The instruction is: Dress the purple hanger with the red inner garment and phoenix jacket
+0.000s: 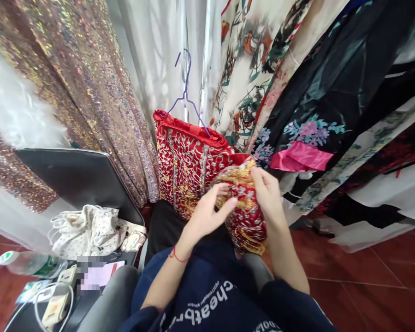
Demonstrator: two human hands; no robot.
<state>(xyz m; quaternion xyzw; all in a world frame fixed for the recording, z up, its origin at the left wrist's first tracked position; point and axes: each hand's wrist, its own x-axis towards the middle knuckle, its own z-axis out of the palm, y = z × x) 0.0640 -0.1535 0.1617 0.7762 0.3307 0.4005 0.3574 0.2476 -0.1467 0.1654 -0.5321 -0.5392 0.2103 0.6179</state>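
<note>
Nearest my head camera is a navy shirt, its white lettering upside down: I read "cheatbr", the rest lost in folds, and a smaller line too fine to make out. Ahead, my left hand is half open, thumb and fingers parted at the red-and-gold embroidered cloth; I cannot tell how firmly they touch. My right hand pinches that cloth's upper edge. Its long axis runs from there down toward my legs. Just beyond, leftward, a red embroidered garment stands nearly upright, open end up, with a purple wire hanger at its top. Farther back hang a sequinned fabric and a printed dress.
</note>
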